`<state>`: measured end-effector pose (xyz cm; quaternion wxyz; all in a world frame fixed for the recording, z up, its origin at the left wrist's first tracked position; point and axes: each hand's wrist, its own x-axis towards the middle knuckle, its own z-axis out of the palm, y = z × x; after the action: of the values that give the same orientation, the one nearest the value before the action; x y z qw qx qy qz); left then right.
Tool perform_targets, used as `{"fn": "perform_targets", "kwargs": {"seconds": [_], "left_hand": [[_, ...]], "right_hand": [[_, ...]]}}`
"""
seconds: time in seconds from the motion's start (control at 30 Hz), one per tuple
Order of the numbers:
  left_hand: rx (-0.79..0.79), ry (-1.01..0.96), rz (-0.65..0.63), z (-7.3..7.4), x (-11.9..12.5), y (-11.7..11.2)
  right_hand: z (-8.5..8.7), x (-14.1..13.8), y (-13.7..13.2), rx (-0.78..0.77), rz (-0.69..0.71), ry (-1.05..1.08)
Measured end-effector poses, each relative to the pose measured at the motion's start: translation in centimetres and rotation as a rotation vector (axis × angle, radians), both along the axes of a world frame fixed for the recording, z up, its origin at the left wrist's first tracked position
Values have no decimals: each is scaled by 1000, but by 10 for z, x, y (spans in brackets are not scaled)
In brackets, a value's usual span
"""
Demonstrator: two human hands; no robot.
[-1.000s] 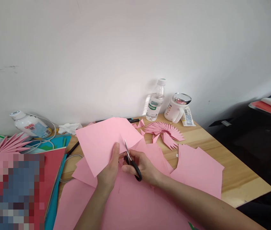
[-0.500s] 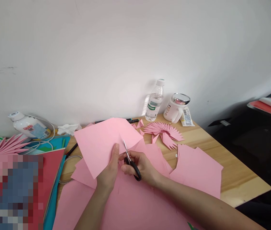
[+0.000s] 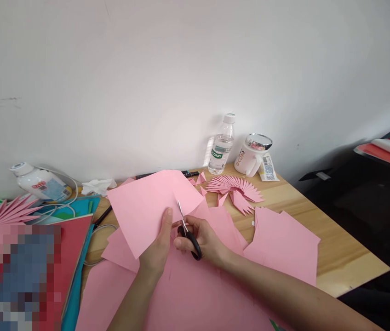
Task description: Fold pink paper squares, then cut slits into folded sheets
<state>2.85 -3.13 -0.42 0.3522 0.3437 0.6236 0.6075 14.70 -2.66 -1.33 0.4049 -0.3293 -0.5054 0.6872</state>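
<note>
My left hand [image 3: 158,246] pinches the lower edge of a pink paper sheet [image 3: 146,204] and holds it raised above the wooden desk [image 3: 336,248]. My right hand [image 3: 203,239] grips black-handled scissors [image 3: 187,229], with fingers through the loops. The blades point up and away into the sheet's right side, where a cut runs in from the edge. Under both hands lie more large pink sheets [image 3: 195,294].
A folded pink paper fan [image 3: 236,188], small pink scraps, a water bottle [image 3: 221,146] and a white mug [image 3: 253,154] sit near the wall. Cut pink sheets [image 3: 284,241] lie to the right. At left are a white bottle [image 3: 39,181], cables, red and teal card [image 3: 74,248], and markers [image 3: 167,174].
The view has shifted slightly. The scissors and both hands stay at the same spot on the sheet, with hardly any movement.
</note>
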Motion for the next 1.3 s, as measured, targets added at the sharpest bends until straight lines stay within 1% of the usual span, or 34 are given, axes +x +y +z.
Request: {"fn": "perform_targets", "kwargs": {"seconds": [0.13, 0.27, 0.4, 0.5, 0.6, 0.83, 1.0, 1.3], "left_hand": [[-11, 9, -4, -2, 4, 0], [-9, -13, -34, 3, 7, -2], [9, -10, -17, 5, 7, -2], [20, -32, -33, 4, 6, -2], [19, -47, -17, 3, 6, -2], [22, -5, -58, 5, 4, -2], [43, 60, -50, 6, 3, -2], [60, 93, -35, 5, 2, -1]], "right_hand": [[2, 1, 1, 20, -17, 28], [4, 2, 2, 29, -2, 31], [3, 3, 1, 43, 6, 39], [3, 2, 1, 31, 2, 43], [3, 1, 0, 17, -3, 42], [3, 3, 0, 8, -10, 18], [3, 2, 0, 19, -14, 17], [4, 2, -1, 15, -19, -3]]}}
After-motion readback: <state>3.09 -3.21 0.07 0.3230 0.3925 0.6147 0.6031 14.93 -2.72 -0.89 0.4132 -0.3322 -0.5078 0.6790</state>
